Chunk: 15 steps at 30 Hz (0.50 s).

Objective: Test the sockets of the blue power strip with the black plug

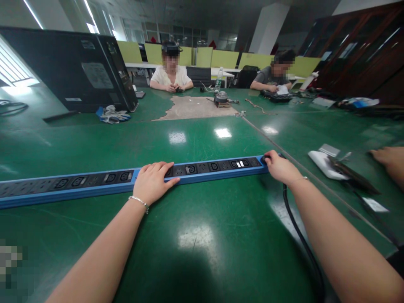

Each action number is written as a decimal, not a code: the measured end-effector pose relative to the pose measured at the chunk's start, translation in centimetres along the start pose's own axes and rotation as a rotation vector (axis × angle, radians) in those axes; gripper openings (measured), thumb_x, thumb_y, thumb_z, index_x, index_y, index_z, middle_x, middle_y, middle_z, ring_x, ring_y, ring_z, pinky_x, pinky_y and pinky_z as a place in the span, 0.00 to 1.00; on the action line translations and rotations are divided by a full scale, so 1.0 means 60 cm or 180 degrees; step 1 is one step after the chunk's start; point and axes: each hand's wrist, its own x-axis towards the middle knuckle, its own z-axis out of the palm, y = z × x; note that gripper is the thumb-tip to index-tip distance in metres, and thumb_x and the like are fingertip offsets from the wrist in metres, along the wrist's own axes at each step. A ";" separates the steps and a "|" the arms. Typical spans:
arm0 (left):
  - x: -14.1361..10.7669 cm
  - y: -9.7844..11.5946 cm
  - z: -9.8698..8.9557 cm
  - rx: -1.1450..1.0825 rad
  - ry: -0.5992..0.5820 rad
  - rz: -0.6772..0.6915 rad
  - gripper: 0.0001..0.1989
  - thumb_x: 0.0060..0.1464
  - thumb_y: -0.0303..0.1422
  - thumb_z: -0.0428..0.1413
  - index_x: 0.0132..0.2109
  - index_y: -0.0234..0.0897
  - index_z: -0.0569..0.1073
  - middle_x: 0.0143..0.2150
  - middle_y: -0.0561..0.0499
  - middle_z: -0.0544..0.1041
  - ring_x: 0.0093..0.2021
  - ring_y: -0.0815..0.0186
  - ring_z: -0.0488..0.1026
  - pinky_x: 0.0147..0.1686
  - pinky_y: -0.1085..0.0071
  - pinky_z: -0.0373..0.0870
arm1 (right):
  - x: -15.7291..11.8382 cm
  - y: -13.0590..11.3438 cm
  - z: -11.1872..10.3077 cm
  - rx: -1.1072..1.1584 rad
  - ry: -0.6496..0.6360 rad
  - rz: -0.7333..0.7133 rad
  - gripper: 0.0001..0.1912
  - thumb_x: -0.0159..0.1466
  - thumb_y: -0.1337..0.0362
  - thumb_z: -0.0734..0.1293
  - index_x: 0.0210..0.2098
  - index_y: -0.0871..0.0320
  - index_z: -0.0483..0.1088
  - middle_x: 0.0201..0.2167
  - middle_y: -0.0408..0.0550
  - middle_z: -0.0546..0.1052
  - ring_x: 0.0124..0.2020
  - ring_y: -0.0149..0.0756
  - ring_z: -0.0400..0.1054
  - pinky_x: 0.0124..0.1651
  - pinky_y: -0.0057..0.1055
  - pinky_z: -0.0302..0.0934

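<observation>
A long blue power strip [205,168] with several black sockets lies across the green table, running out of view on the left. My left hand [153,181] lies over its middle, fingers across the top and thumb along the near side. At the strip's right end, my right hand [280,168] is closed around the end, its fingertips by a small dark round part. The exact grip there is partly hidden. A thick black cable [295,223] hangs from under the right hand and curves toward me over the table.
The green table [94,248] has a seam on the right. At the back left stands a black computer case [78,71] beside gloves [112,114]. A white device [326,164] and another person's hand [391,162] are at right. Two people sit opposite, near a bottle [219,80].
</observation>
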 end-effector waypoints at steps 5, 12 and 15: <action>0.000 -0.001 0.001 -0.0019 -0.0024 0.0006 0.28 0.55 0.52 0.45 0.58 0.43 0.65 0.53 0.46 0.72 0.53 0.56 0.67 0.54 0.58 0.57 | 0.007 -0.001 -0.001 -0.0043 -0.0063 -0.0053 0.20 0.65 0.58 0.50 0.51 0.59 0.61 0.39 0.60 0.75 0.41 0.46 0.70 0.41 0.36 0.59; 0.000 -0.002 0.001 -0.0034 -0.0002 0.0049 0.28 0.56 0.52 0.44 0.58 0.43 0.65 0.53 0.45 0.72 0.53 0.56 0.67 0.54 0.57 0.57 | 0.009 -0.001 0.000 -0.0072 -0.0028 -0.0002 0.19 0.65 0.58 0.50 0.50 0.58 0.61 0.37 0.58 0.76 0.38 0.44 0.71 0.40 0.35 0.59; 0.000 -0.003 0.001 -0.0037 0.0006 0.0068 0.28 0.56 0.52 0.44 0.58 0.43 0.64 0.53 0.45 0.72 0.53 0.56 0.67 0.53 0.57 0.58 | 0.005 -0.003 0.001 -0.0045 -0.0007 0.0022 0.20 0.65 0.57 0.50 0.50 0.59 0.61 0.37 0.58 0.76 0.38 0.45 0.71 0.39 0.36 0.59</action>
